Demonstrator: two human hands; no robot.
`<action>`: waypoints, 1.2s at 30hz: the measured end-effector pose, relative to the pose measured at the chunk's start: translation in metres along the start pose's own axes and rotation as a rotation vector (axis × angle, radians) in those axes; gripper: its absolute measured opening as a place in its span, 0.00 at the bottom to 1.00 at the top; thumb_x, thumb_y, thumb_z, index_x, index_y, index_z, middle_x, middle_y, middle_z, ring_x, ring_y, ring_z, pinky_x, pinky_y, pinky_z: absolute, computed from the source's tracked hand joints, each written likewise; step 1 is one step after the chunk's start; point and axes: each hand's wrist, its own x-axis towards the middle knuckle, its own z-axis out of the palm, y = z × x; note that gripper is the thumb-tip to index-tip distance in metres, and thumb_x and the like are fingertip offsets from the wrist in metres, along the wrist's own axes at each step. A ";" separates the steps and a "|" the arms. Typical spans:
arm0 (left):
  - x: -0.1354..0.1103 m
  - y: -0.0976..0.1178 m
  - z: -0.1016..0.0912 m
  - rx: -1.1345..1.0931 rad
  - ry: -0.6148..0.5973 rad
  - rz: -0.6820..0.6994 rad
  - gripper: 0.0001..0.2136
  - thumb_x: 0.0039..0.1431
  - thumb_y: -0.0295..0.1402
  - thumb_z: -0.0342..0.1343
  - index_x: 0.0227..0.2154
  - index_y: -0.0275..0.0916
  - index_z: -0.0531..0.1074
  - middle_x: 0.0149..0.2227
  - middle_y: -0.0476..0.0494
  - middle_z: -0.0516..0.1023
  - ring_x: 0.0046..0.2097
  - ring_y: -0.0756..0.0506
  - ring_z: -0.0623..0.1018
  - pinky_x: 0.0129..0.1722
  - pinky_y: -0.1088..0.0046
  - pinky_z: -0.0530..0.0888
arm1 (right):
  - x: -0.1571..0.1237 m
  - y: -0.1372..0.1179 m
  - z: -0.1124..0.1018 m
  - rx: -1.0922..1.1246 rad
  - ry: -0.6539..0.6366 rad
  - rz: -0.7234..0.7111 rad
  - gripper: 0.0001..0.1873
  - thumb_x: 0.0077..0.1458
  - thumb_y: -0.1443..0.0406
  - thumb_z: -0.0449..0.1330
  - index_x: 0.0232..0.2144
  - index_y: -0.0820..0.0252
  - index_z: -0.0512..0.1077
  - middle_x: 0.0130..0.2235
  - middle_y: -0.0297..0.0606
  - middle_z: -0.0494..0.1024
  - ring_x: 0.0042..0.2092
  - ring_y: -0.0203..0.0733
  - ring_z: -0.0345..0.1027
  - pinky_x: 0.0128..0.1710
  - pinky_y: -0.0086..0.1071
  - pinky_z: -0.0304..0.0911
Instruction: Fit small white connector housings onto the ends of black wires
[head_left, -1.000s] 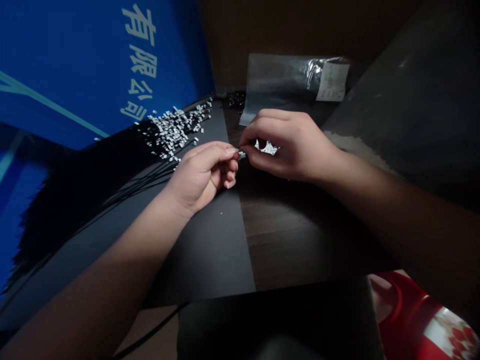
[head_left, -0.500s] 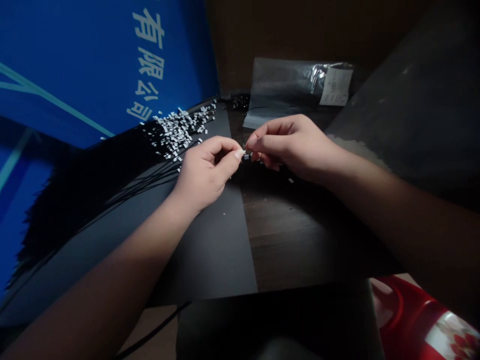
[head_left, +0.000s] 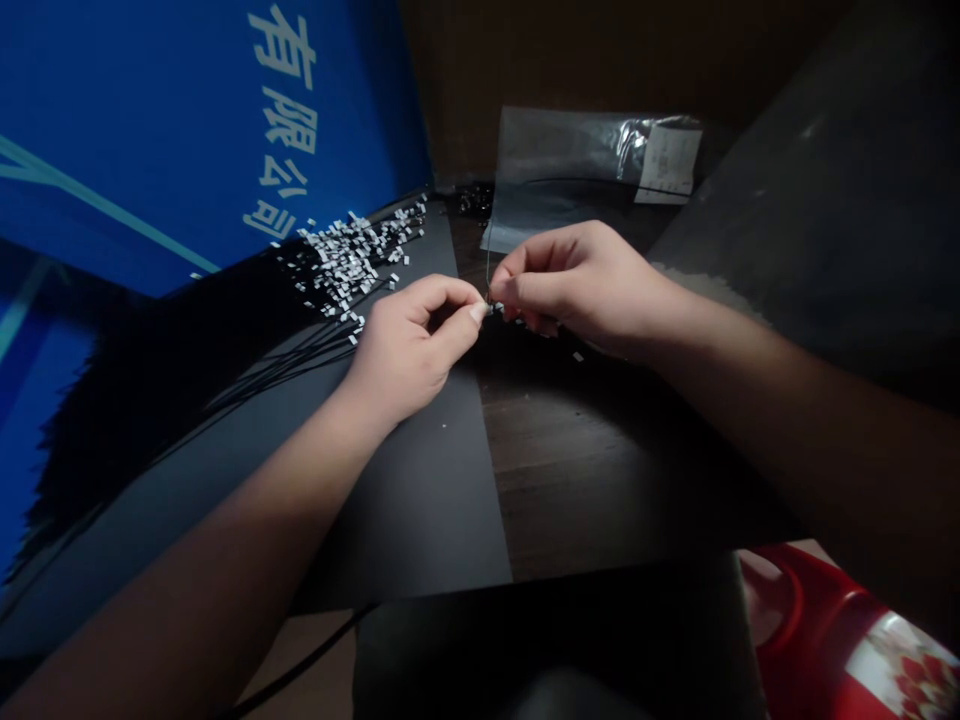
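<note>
Blue printed board [head_left: 150,170] with white characters fills the upper left, and a dark back wall [head_left: 600,70] rises behind the table. Dark wooden tabletop [head_left: 585,470] runs under a black mat [head_left: 420,500], whose right edge passes just below the hands. A clear plastic bag [head_left: 562,160] with a white label [head_left: 667,165] lies at the back, beside a small heap of black bits [head_left: 474,203]. A dark plastic sheet [head_left: 825,200] closes off the right side, while a black box [head_left: 555,640] and a red package [head_left: 817,620] sit along the bottom edge. Open wood and mat lie between the hands and that box.

A fan of thin black wires [head_left: 225,400] crosses the mat, ending in a dense spread of white tags [head_left: 349,262] near the left hand [head_left: 409,350]. That hand's fingers [head_left: 469,312] are curled nearly shut, pinching a tiny white tag [head_left: 493,310] at the tip of a thin black wire [head_left: 488,260]. The right hand [head_left: 577,285] closes its fingertips [head_left: 501,290] on the same wire, almost touching the left. One loose white tag [head_left: 578,356] lies just below it.

The wire now shows rising from the fingertips, and the white clump seen earlier behind the right fingers no longer shows.
</note>
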 end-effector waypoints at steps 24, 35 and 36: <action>0.002 -0.003 0.004 -0.131 0.070 -0.047 0.04 0.63 0.33 0.66 0.35 0.39 0.81 0.28 0.50 0.79 0.28 0.50 0.76 0.30 0.75 0.75 | -0.001 0.005 0.013 0.040 0.031 -0.045 0.10 0.59 0.71 0.71 0.28 0.60 0.76 0.22 0.32 0.74 0.22 0.33 0.63 0.20 0.28 0.55; 0.002 0.000 0.007 -0.188 0.086 -0.101 0.04 0.63 0.34 0.65 0.34 0.39 0.80 0.29 0.50 0.79 0.28 0.50 0.77 0.30 0.76 0.76 | -0.001 0.003 0.017 0.079 0.042 -0.050 0.12 0.57 0.71 0.73 0.26 0.60 0.76 0.22 0.32 0.74 0.22 0.32 0.63 0.20 0.27 0.58; 0.002 0.000 0.006 -0.191 0.086 -0.102 0.04 0.63 0.33 0.65 0.34 0.39 0.80 0.29 0.50 0.80 0.28 0.50 0.77 0.30 0.76 0.76 | -0.001 0.003 0.017 0.076 0.047 -0.047 0.12 0.57 0.70 0.73 0.26 0.60 0.76 0.22 0.32 0.75 0.22 0.32 0.63 0.20 0.27 0.58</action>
